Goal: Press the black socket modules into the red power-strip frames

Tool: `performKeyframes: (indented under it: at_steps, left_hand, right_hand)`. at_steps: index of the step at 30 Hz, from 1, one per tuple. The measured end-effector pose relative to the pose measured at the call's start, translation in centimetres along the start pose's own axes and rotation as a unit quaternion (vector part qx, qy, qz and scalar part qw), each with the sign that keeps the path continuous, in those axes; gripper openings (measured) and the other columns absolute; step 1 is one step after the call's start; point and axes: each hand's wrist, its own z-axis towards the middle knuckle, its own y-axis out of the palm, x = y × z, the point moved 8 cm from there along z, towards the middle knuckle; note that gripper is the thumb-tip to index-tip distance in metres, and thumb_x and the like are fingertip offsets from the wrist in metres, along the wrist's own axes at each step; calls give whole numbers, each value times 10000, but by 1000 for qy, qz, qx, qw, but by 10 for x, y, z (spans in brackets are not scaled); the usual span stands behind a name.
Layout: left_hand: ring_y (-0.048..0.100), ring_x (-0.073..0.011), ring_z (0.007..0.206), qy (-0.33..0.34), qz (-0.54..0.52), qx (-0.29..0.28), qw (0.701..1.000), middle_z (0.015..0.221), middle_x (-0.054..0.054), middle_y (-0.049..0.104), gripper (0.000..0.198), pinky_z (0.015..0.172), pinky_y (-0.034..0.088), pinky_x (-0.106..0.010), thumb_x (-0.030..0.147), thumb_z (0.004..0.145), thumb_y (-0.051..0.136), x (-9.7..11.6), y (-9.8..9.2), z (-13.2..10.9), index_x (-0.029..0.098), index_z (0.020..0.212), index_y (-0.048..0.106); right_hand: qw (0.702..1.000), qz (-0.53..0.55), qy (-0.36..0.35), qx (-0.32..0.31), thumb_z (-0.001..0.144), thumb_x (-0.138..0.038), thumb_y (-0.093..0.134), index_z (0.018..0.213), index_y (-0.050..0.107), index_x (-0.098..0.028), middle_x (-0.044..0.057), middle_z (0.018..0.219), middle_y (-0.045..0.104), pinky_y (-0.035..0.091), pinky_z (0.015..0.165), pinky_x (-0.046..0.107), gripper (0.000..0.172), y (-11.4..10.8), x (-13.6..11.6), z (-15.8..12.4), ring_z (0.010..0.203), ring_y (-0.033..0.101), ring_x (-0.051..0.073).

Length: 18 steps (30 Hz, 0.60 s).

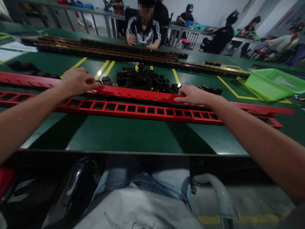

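Observation:
A long solid red strip runs from side to side across the green table. My left hand pinches it left of the middle, thumb and fingers closed on its edge. To the right, my right hand grips the same strip, fingers curled over it. Nearer to me, a red slotted frame with many rectangular openings lies parallel to the strip, touched by neither hand. Just beyond the strip sits a pile of small black parts, between my two hands.
Long dark bars lie stacked across the far side of the table. A green basket stands at the right. Opposite me sits a person with hands at the table's edge. More black parts lie at the left.

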Motion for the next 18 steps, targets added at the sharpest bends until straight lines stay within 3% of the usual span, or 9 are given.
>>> performKeyframes:
  at_steps: [4, 11, 18]
  left_hand:
    - [505, -211, 859, 59, -6, 26, 998, 852, -66, 545, 568, 818, 354, -315, 642, 924, 403, 3, 0, -18, 178, 930, 732]
    - [490, -207, 856, 60, -14, -3, 998, 852, -59, 546, 519, 787, 329, -298, 634, 912, 441, 0, -1, -21, 200, 954, 722]
    - [523, -222, 854, 61, -37, -24, 997, 864, -85, 602, 590, 752, 351, -305, 678, 883, 442, 11, 5, -29, 183, 1030, 726]
  right_hand:
    - [999, -15, -15, 26, 867, -594, 603, 829, 677, -194, 99, 926, 659, 399, 665, 356, 408, 1, -11, -18, 802, 587, 245]
    - [999, -13, -7, 42, 965, -480, 503, 844, 699, -190, 94, 948, 665, 406, 707, 341, 370, 0, -17, -25, 844, 592, 232]
    - [995, -60, 12, 75, 955, -528, 501, 961, 732, -198, 125, 1076, 673, 403, 649, 349, 403, 9, -20, -29, 916, 613, 274]
